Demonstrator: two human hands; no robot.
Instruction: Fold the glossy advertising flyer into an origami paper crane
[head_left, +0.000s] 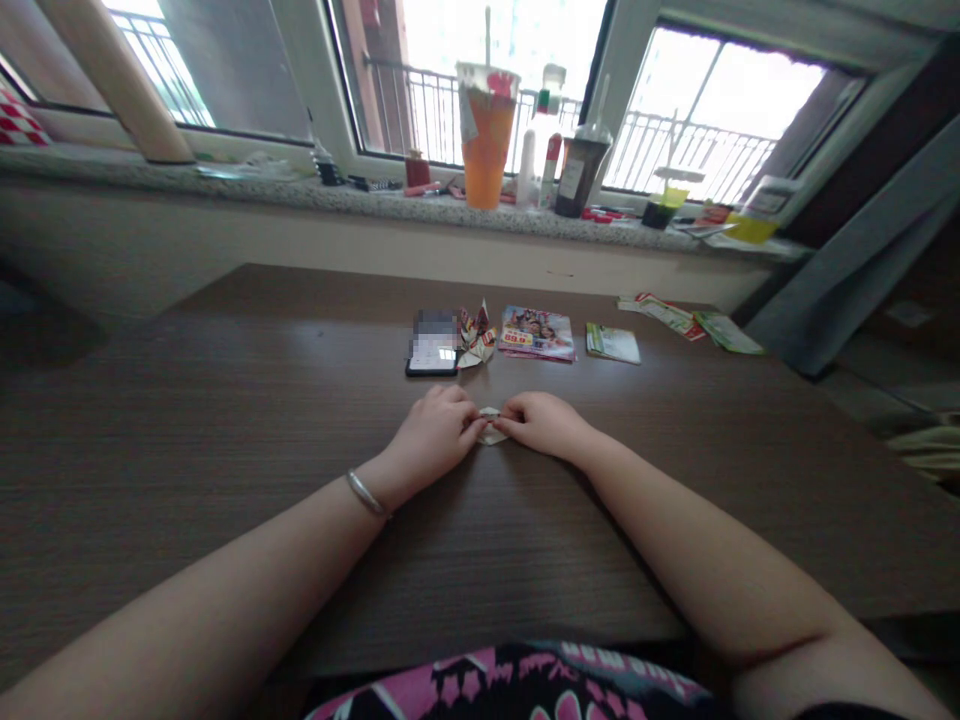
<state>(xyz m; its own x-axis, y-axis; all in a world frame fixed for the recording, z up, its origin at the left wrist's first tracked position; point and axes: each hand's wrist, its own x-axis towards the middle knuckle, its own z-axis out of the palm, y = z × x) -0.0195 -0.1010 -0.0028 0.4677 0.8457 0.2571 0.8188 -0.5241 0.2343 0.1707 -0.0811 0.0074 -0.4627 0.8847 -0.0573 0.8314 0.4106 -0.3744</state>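
Observation:
A small folded piece of pale paper (pixel 491 430) lies on the dark wooden table (pixel 225 420), pressed between my two hands. My left hand (pixel 433 435), with a silver bangle on its wrist, has its fingers curled and pinching the paper's left side. On the paper's right side my right hand (pixel 541 422) pinches in the same way. Most of the paper is hidden under my fingertips.
Behind my hands lie a phone (pixel 433 350), a finished folded paper figure (pixel 477 336), a stack of printed leaflets (pixel 537 334) and more leaflets (pixel 613 343) to the right. The windowsill holds an orange drink cup (pixel 487 135), a dark drink cup (pixel 579 170) and small bottles.

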